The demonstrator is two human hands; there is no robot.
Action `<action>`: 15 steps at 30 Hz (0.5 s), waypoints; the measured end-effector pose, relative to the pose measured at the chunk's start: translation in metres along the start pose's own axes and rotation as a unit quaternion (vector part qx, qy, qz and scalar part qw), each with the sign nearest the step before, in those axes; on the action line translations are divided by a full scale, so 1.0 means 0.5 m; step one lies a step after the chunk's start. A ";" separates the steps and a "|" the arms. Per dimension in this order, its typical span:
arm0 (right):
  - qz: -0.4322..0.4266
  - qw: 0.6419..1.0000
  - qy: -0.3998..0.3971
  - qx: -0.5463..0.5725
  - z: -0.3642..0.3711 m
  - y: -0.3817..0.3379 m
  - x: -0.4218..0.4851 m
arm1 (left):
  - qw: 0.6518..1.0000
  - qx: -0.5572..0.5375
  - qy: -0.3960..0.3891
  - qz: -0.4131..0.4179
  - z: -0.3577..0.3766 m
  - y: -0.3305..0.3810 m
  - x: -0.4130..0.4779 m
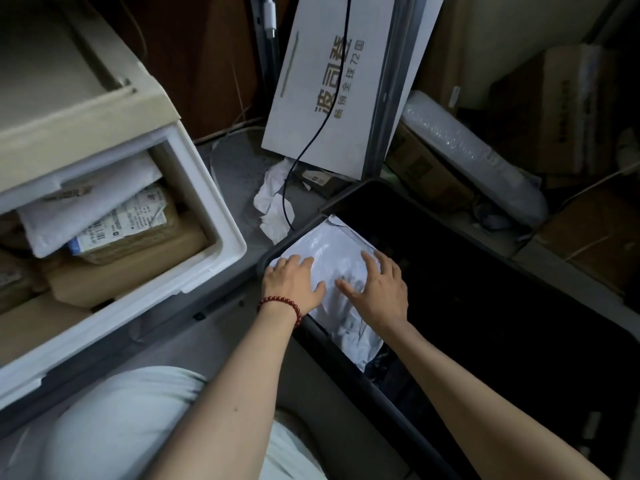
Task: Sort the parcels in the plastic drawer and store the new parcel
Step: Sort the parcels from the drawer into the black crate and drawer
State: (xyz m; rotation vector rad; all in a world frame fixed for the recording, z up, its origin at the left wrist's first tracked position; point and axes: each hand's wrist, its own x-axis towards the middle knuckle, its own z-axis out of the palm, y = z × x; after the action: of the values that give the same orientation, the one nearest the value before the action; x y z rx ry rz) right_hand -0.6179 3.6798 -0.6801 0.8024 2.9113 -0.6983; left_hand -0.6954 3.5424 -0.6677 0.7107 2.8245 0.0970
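both hands lie flat on a white parcel (332,244), a soft crinkled mailer that sits across the near left corner of a dark bin (398,420), partly over its rim and partly inside. the left hand (294,282) (red bead bracelet (284,304) at the wrist) covers the parcel's left edge with fingers straight and slightly spread, thumb out to the right on the plastic. the right hand (377,289) rests beside it, fingers fanned wide and pointing away, palm down on the middle of the parcel. neither hand curls round or pinches anything; the two thumbs are near each other but apart.

to the left the white plastic drawer (221,202) stands pulled open. in it a white padded mailer (86,206) lies tilted on top of a brown box (138,233) with a printed label, with more cardboard boxes (128,271) below and in front.

behind the bin a white printed box (332,81) leans upright, a black cable (304,143) hanging across it, and crumpled paper (273,206) lies on the floor at its foot.
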 end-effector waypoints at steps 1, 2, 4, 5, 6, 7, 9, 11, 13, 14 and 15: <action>-0.004 1.000 -0.010 -0.002 -0.006 -0.002 -0.003 | 1.000 0.003 0.007 0.000 -0.006 -0.005 -0.009; -0.005 1.000 -0.017 -0.002 -0.012 -0.004 -0.006 | 1.000 0.005 0.010 -0.001 -0.009 -0.010 -0.016; -0.006 1.000 -0.018 -0.003 -0.021 -0.012 -0.016 | 1.000 0.007 0.017 -0.007 -0.019 -0.021 -0.039; -0.009 1.000 -0.018 -0.005 -0.024 -0.016 -0.023 | 1.000 0.004 0.022 -0.010 -0.025 -0.027 -0.051; -0.013 1.000 -0.019 -0.009 -0.027 -0.022 -0.030 | 1.000 -0.002 0.028 -0.013 -0.033 -0.032 -0.064; -0.017 1.000 -0.022 -0.013 -0.030 -0.027 -0.036 | 0.999 -0.007 0.032 -0.016 -0.042 -0.035 -0.075; -0.034 0.999 -0.023 -0.020 -0.039 -0.043 -0.051 | 0.998 -0.012 0.048 -0.028 -0.064 -0.044 -0.102; -0.058 0.998 -0.022 -0.020 -0.049 -0.068 -0.064 | 0.997 -0.012 0.066 -0.049 -0.088 -0.057 -0.128; -0.092 0.996 -0.017 -0.014 -0.058 -0.098 -0.074 | 0.994 -0.021 0.080 -0.078 -0.108 -0.074 -0.151; -0.111 0.994 -0.010 -0.012 -0.061 -0.115 -0.081 | 0.992 -0.026 0.082 -0.094 -0.117 -0.084 -0.165; -0.128 0.992 -0.005 -0.009 -0.064 -0.133 -0.090 | 0.990 -0.030 0.084 -0.112 -0.126 -0.097 -0.180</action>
State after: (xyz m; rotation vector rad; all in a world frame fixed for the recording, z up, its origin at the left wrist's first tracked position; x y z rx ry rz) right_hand -0.6096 3.6214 -0.6170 0.4256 3.0382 -0.6881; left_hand -0.6554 3.4567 -0.5938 0.3859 3.0244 0.2106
